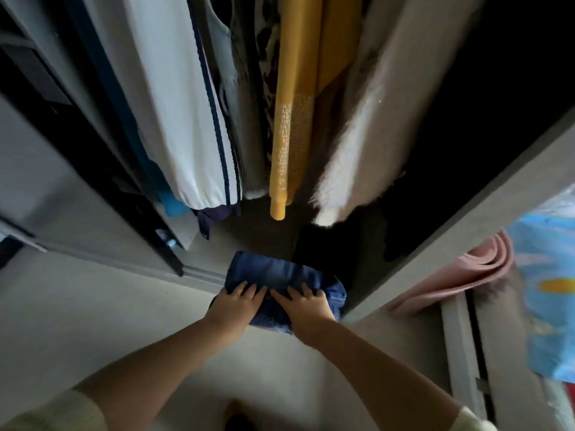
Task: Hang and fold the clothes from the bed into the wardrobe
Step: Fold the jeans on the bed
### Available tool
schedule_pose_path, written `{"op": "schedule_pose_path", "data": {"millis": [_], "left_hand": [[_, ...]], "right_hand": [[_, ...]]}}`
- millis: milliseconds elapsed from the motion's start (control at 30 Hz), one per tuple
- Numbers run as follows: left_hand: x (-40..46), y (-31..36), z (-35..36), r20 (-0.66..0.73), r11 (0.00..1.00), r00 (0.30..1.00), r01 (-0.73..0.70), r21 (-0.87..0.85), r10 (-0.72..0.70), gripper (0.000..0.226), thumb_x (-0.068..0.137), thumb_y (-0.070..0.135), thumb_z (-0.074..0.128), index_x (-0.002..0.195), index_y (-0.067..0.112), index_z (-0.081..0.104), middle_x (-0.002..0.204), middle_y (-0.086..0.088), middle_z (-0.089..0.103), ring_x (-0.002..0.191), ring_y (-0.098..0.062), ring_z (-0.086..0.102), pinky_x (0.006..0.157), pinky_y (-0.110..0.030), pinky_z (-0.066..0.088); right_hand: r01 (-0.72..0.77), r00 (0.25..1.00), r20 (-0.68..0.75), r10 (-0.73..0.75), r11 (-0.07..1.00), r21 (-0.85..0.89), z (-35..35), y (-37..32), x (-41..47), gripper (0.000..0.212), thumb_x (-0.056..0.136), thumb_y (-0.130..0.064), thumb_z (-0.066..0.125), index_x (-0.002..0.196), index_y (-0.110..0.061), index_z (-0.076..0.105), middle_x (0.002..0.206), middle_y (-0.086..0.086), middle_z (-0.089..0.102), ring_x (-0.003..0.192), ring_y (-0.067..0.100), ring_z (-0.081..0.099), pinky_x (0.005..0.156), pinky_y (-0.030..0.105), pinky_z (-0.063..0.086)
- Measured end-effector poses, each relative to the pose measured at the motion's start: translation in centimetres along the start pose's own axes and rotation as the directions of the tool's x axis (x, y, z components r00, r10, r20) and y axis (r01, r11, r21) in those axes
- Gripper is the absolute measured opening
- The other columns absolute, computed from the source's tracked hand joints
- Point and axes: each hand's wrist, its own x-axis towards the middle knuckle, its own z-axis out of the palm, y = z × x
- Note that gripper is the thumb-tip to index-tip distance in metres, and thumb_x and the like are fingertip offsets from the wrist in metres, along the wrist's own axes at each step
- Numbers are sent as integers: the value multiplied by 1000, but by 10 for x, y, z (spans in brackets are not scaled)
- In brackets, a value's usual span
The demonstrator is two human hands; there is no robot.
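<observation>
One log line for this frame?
step: placing folded blue denim garment in wardrobe | left hand and right hand: on it

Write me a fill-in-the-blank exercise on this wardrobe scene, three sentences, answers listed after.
1. Both the left hand and the right hand rest on a folded garment of ____ denim.
2. The long mustard-yellow garment hangs directly ____ the folded one.
3. The rolled mat to the right of the wardrobe is ____ in colour.

Missing words: blue; above; pink

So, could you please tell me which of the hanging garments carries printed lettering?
The mustard-yellow garment, hanging between the white navy-striped top and the fluffy cream coat. Pale lettering runs down its lower length; the others show none.
</observation>
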Motion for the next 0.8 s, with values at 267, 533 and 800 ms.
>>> {"op": "schedule_pose_path", "data": {"millis": [267, 533, 800], "left_hand": [[112, -34, 86, 28, 994, 993, -112, 16, 111, 87, 16, 17, 85, 103, 15, 74, 84, -7, 71, 69, -26, 69, 43, -29, 52], [317, -11, 145, -60, 994, 994, -90, -67, 86, 83, 89, 23, 59, 152, 23, 4, 154, -9, 23, 136, -33, 30, 100, -45, 42], [447, 32, 276, -155, 988, 978, -146, -44, 137, 73, 96, 19, 42, 152, 21, -4, 160, -7, -1, 146, -30, 5, 112, -50, 24]], "right_hand": [[-47, 998, 27, 48, 998, -48, 55, 39, 121, 77, 93, -23, 51, 151, -34, 2, 155, 8, 22, 140, 35, 21, 107, 51, 28], [-228, 965, -171, 198, 958, -175, 104, 174, 250, 71, 96, -28, 47, 152, -34, 3, 157, 11, 18, 141, 39, 19, 108, 53, 30], [-397, 911, -188, 367, 905, -156, 222, 250, 340, 65, 100, -32, 37, 151, -35, -4, 160, 9, 4, 145, 39, 3, 113, 59, 13]]}}
